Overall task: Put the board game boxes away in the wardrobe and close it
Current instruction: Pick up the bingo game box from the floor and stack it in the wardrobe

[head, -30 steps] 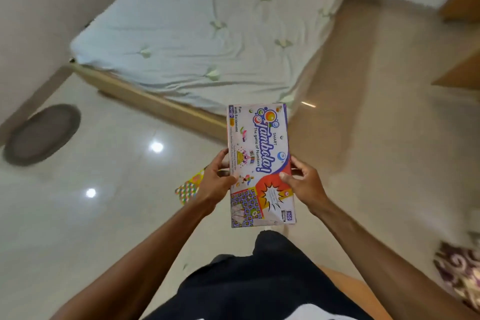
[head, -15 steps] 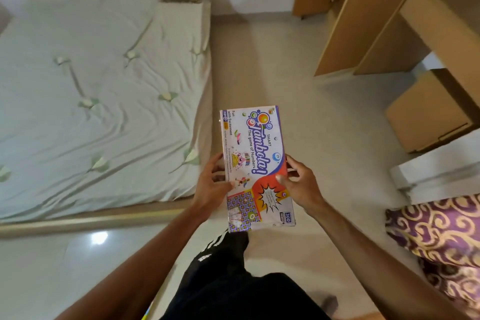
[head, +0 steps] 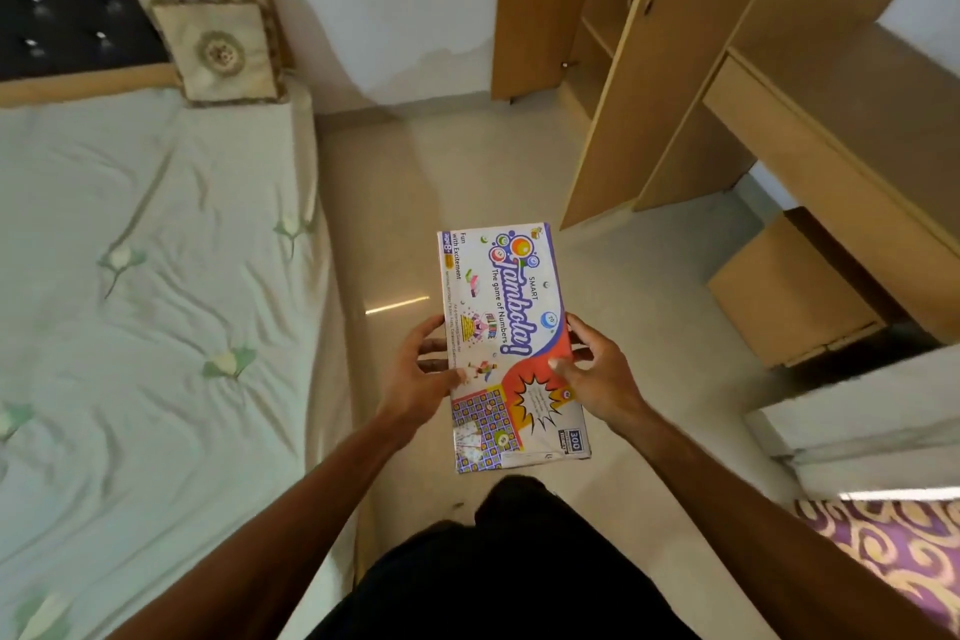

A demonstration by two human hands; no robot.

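The bed fills the left of the view, a cushion propped at its head. Across a strip of bare floor the wardrobe stands open at the upper right, with shelves showing between its wooden panels. The board game box is not put away yet. It is held in the air in front of the person, over the floor between bed and wardrobe, printed lid up and its long side pointing away. It looks like a flat, thin cardboard box with a glossy lid, so it is probably light and fairly stiff along its length. It would give if squeezed hard in the middle, and it may be a little slippery. The lid may lift off, and loose pieces inside could shift if it is tipped. The left hand grips the left long edge and the right hand grips the right long edge, both about halfway along. On each hand the fingers curl under the box while the thumb presses on the lid, clamping lid and base together. This hold on the two long edges looks sound, and keeping the box level should let it slide onto a shelf narrow end first.
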